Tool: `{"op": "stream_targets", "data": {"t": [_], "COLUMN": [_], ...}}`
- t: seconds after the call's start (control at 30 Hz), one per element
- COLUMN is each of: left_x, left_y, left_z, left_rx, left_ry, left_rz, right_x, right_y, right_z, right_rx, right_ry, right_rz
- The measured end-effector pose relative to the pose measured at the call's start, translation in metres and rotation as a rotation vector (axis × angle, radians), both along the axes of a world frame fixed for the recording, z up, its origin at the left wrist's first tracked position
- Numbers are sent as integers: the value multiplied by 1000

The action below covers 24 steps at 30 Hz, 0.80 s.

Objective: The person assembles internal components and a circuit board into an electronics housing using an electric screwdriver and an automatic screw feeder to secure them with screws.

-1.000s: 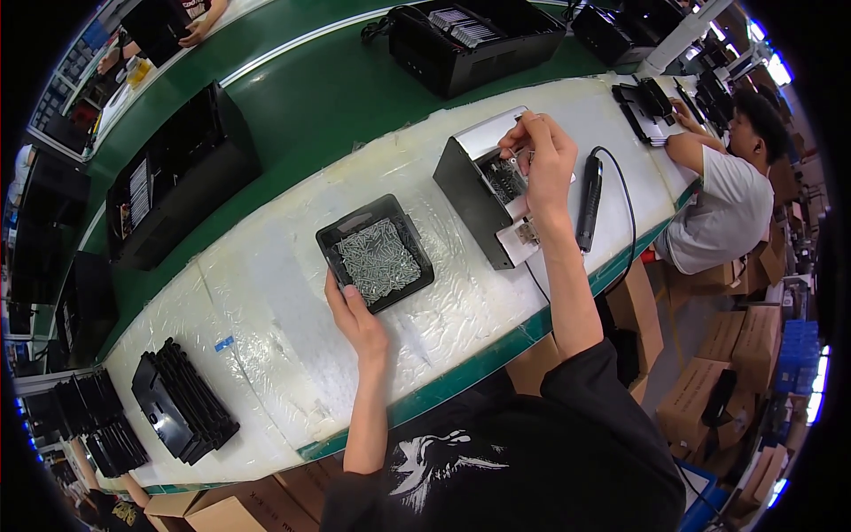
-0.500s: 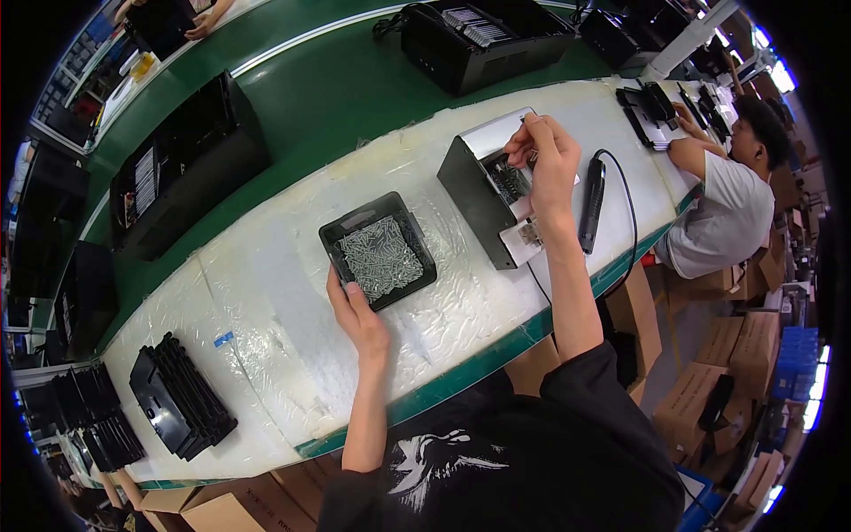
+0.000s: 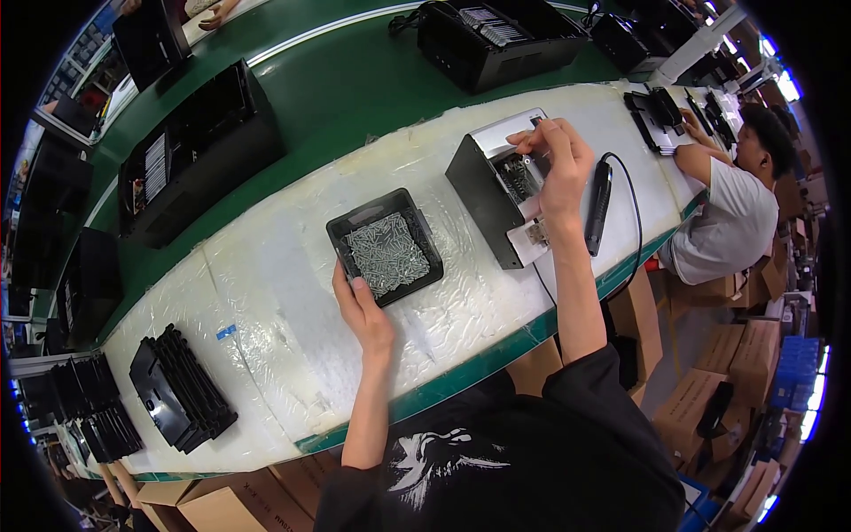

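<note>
My left hand [image 3: 364, 314] grips the near left side of a black plastic tray [image 3: 429, 285], its thumb on the rim. Loose silver screws [image 3: 387, 253] fill the tray, which rests on the white worktop. My right hand [image 3: 562, 164] is closed in a pinch above a dark box-shaped screw feeder [image 3: 483, 202] with a silver top. What its fingertips hold, if anything, is too small to make out. Inside the feeder's opening, more small screws and metal parts show. A black corded electric screwdriver [image 3: 599, 208] lies just right of my right hand.
Stacked black plastic panels [image 3: 177, 390] lie at the left of the worktop [image 3: 275, 310]. Beyond its far edge, a green conveyor [image 3: 328, 106] carries large black housings [image 3: 199, 155]. A co-worker [image 3: 727, 199] sits at the right. Cardboard boxes [image 3: 691, 399] stand below on the right.
The black housings on the conveyor have shifted slightly right. My right hand stays over the feeder with its fingers slightly moved, while my left hand keeps its grip on the tray.
</note>
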<state>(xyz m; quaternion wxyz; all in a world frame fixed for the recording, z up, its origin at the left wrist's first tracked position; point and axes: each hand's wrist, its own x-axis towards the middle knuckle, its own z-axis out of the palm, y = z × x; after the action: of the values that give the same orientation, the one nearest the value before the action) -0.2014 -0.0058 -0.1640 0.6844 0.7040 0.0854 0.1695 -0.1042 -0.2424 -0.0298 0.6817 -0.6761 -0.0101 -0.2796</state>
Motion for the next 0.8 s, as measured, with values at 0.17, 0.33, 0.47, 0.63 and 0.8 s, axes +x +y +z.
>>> {"op": "stream_targets", "data": {"t": [0.17,0.33,0.47,0.63,0.8], "left_x": [0,1,1,-2,0], "left_y": [0,0,-2,1,1], "left_z": [-1,2,3,-4,-3], "left_rx": [28,29,25,35,31], "left_ry": [-4,-14,-13,20,40], "left_rz": [0,-1,-4,18,6], "right_x": [1,0,-2,-44,-172], "right_y": [-2,1,0,25,40], "right_z": [-3,0,3,-13,-105], "right_rx": [27,32,11,-453,-964], "right_ry": [5,26,22,-364,-381], "right_rz": [2,-12,-19,-323,55]}}
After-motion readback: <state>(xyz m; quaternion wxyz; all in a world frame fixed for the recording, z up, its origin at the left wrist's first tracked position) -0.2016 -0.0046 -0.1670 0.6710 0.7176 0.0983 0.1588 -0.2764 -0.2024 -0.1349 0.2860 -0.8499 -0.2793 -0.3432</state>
